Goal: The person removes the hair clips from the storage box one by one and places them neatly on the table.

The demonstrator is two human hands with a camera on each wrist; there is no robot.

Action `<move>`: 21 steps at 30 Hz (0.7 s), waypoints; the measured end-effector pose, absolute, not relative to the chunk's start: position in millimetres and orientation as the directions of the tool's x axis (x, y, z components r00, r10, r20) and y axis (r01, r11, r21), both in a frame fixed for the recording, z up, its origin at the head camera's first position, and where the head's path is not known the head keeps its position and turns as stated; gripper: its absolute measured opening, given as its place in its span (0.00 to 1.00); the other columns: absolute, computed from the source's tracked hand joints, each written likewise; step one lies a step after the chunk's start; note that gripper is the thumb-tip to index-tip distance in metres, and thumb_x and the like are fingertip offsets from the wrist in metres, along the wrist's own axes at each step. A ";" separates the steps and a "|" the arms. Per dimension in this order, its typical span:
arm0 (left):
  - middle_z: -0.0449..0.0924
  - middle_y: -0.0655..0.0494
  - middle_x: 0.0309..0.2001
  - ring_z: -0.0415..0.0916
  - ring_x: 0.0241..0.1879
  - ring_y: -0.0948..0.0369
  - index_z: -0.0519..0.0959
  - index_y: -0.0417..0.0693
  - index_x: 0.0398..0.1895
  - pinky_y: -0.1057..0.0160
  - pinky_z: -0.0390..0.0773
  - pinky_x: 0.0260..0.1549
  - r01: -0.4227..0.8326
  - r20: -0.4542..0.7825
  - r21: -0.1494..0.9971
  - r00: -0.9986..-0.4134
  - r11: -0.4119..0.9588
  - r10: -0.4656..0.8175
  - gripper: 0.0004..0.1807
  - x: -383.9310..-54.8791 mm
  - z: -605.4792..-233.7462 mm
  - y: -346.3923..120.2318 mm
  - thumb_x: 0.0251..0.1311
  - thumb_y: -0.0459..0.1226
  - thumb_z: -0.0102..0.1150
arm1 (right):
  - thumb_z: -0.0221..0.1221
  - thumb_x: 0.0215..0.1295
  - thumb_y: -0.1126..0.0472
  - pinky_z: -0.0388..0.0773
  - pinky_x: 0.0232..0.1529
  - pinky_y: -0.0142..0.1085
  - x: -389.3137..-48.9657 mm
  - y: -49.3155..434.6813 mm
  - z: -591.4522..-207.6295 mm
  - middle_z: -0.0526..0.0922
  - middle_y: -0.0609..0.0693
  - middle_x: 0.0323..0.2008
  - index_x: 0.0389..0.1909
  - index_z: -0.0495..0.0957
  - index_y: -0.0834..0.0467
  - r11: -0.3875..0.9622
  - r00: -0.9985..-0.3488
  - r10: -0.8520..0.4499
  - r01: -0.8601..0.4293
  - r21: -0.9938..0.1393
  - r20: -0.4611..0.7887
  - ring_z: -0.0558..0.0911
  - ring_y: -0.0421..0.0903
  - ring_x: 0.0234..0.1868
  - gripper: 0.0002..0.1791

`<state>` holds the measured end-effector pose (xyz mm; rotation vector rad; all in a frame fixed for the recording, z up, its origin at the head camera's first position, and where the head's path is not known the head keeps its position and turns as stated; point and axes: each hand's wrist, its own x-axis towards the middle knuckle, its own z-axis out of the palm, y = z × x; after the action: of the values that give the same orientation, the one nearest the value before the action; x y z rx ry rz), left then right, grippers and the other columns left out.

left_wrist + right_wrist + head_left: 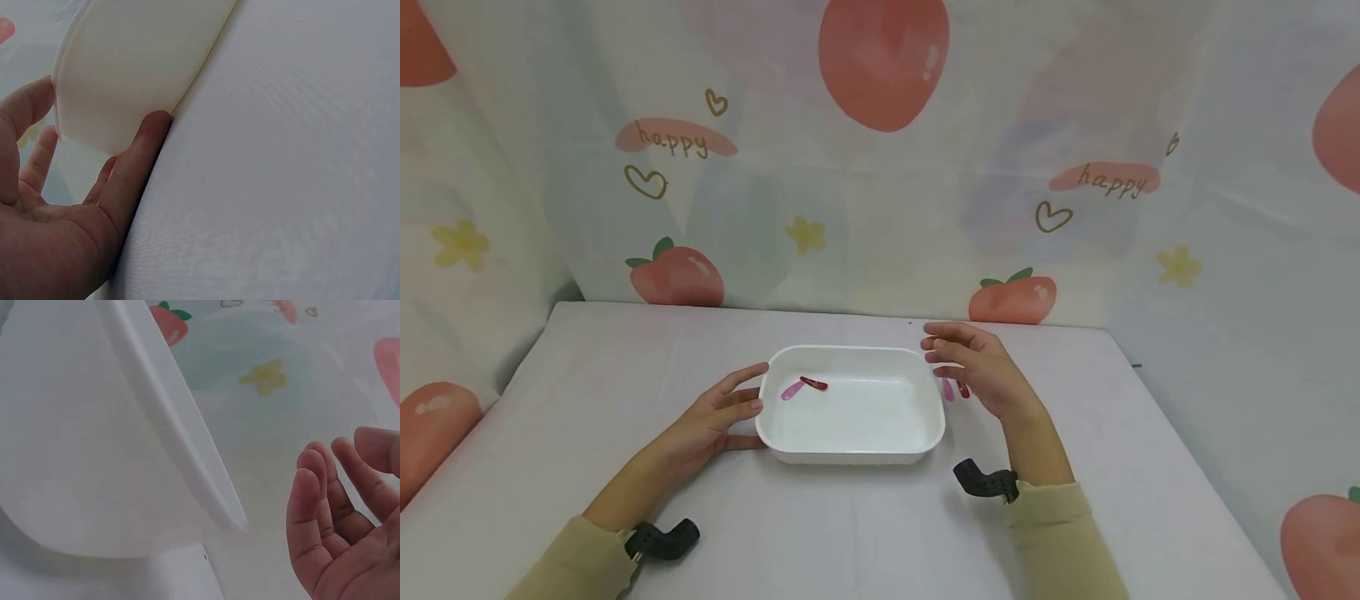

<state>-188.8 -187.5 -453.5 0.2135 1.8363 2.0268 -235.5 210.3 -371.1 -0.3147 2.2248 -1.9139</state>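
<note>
A white rectangular tray (850, 425) sits on the table, with a pink hair clip (792, 390) and a red hair clip (814, 383) lying close together inside it, left of its middle. My left hand (700, 425) is at the tray's left end, fingers extended; in the left wrist view the fingertips meet the rim and the thumb lies low along the tray wall (137, 62). Off the tray's right end, my right hand (988, 375) is raised with loosely bent fingers and nothing in them. Partly behind it, another pink clip (948, 389) and red clip (963, 390) lie on the table.
White cloth covers the table (850, 533). A printed fabric backdrop (880, 208) with fruit, hearts and flowers rises behind the table's far edge and along both sides. Black wrist mounts (664, 540) stick out from both sleeves.
</note>
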 end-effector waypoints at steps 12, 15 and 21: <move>0.55 0.39 0.74 0.69 0.65 0.45 0.56 0.59 0.77 0.42 0.81 0.51 -0.194 -0.162 0.980 -0.911 -0.049 0.380 0.34 -188.5 -453.0 -187.8 0.72 0.37 0.55 | 0.60 0.70 0.61 0.83 0.51 0.43 -230.0 165.6 -373.5 0.80 0.63 0.54 0.61 0.75 0.63 0.164 -0.917 -0.398 -0.053 -0.985 -0.017 0.79 0.63 0.55 0.21; 0.55 0.39 0.74 0.68 0.66 0.45 0.56 0.59 0.77 0.42 0.81 0.51 -0.198 -0.163 0.979 -0.910 -0.053 0.380 0.34 -188.9 -452.8 -187.2 0.72 0.37 0.55 | 0.60 0.70 0.62 0.84 0.50 0.43 -229.8 154.1 -375.2 0.80 0.63 0.54 0.61 0.74 0.65 0.171 -0.907 -0.420 -0.063 -0.983 -0.015 0.79 0.63 0.55 0.22; 0.55 0.39 0.74 0.68 0.66 0.45 0.56 0.59 0.77 0.42 0.81 0.51 -0.195 -0.159 0.979 -0.911 -0.058 0.380 0.33 -190.2 -453.0 -186.9 0.72 0.35 0.53 | 0.60 0.70 0.62 0.84 0.50 0.41 -228.7 127.0 -382.3 0.81 0.63 0.55 0.61 0.76 0.63 0.197 -0.884 -0.467 -0.084 -0.977 -0.018 0.79 0.64 0.55 0.20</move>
<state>-190.2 -186.9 -453.0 0.1972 1.8373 2.0248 -228.7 127.0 -382.3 -0.5203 2.1664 -1.7364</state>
